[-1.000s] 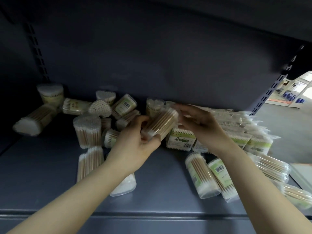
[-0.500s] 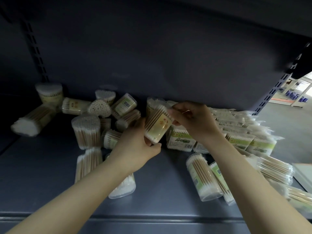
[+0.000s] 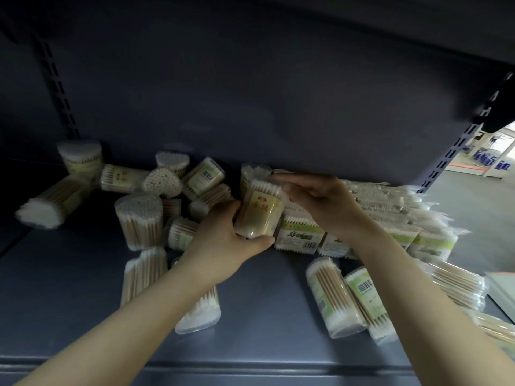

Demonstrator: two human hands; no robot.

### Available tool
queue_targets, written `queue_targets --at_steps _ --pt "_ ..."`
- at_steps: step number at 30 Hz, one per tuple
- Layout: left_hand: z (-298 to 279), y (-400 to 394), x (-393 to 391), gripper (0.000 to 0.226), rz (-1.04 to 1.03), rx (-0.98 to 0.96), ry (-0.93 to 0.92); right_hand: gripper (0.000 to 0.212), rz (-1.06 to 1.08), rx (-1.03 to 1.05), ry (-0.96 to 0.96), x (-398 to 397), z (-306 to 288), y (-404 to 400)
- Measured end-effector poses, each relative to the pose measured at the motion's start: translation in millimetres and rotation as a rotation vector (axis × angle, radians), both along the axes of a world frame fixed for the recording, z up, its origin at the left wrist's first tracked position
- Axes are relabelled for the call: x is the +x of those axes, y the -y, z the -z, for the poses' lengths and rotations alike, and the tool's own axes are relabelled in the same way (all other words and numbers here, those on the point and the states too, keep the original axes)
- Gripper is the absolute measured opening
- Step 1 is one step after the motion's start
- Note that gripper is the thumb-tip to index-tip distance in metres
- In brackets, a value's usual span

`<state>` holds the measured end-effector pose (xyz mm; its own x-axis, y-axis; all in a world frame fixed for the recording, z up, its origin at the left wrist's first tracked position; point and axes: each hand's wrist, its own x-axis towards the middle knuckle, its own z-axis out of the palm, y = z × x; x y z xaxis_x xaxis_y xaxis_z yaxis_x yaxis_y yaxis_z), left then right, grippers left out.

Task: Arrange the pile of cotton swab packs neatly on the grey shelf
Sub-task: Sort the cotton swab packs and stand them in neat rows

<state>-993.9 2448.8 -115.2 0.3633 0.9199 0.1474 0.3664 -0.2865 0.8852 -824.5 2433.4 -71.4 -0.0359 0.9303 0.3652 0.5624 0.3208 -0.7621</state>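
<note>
On the grey shelf (image 3: 83, 288), both hands' fingers (image 3: 234, 211) gripping upright swab tub (image 3: 260, 210)

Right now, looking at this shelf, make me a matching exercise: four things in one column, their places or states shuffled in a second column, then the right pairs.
Things
1. red-label pack
2. barcode pack
3. left hand
4. right hand

States
A. touches the top of the held pack
B. lies on its side at the front right of the shelf
C. grips the bottom of the held pack
D. held nearly upright between both hands

Pairs: 1-D, 2-B, 3-C, 4-A
</note>
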Motion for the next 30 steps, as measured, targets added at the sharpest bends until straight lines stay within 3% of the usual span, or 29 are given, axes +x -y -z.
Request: queue_targets --at_steps 20,30 --pt "-3 0 0 0.045 0.035 0.088 -0.140 0.012 0.061 0.051 -0.017 0 0 -6" --pt "-2 -11 2 0.059 -0.031 0.094 -0.125 0.024 -0.023 0.074 -0.046 -1 2 -7"
